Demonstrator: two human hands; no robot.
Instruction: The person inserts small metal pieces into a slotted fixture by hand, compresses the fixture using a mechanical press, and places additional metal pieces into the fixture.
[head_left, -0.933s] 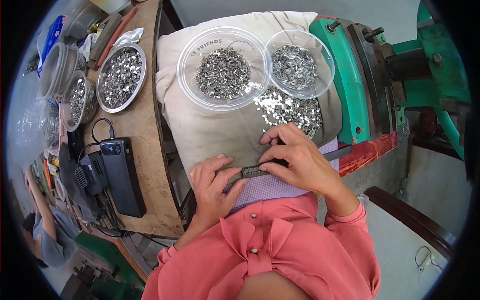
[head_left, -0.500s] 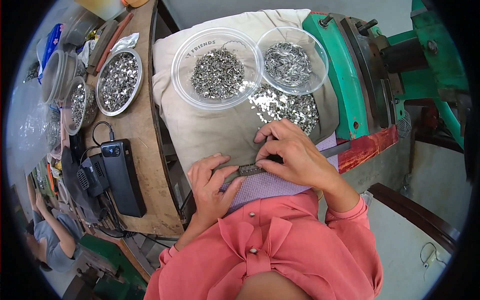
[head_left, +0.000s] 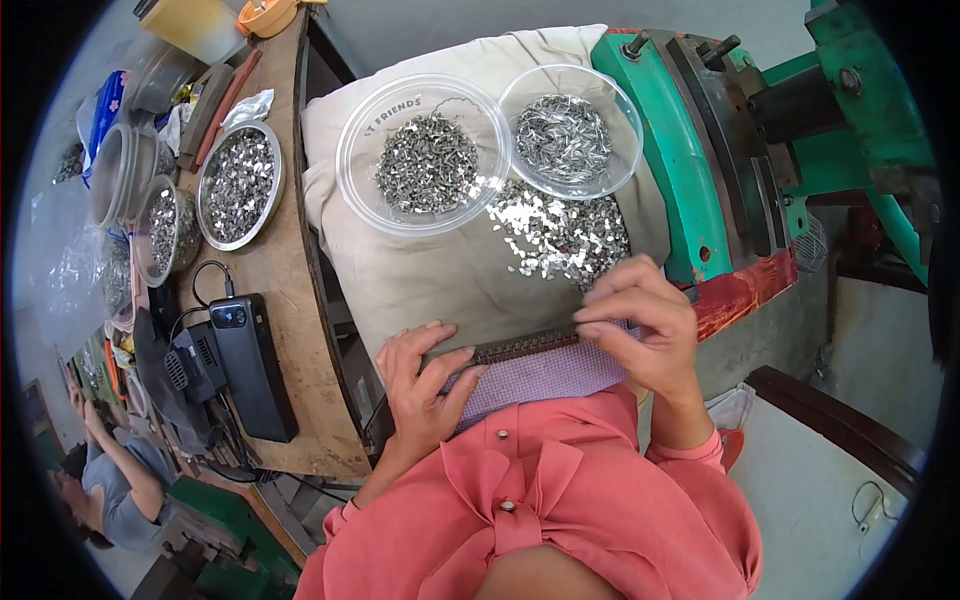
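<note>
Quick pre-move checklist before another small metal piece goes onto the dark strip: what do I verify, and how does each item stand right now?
1. Strip held at both ends: ok. The left hand presses on the near end of the dark strip; the right hand pinches the far end.
2. Strip supported: ok, it lies on the beige cloth.
3. Loose pieces within reach: ok, a shiny loose pile lies on the cloth just beyond the right hand.
4. Supply in the clear bowls: ok, the large bowl and small bowl both hold pieces.
5. Piece already between the right fingertips: cannot tell, too small.
6. Free slots on the strip: cannot tell.
</note>
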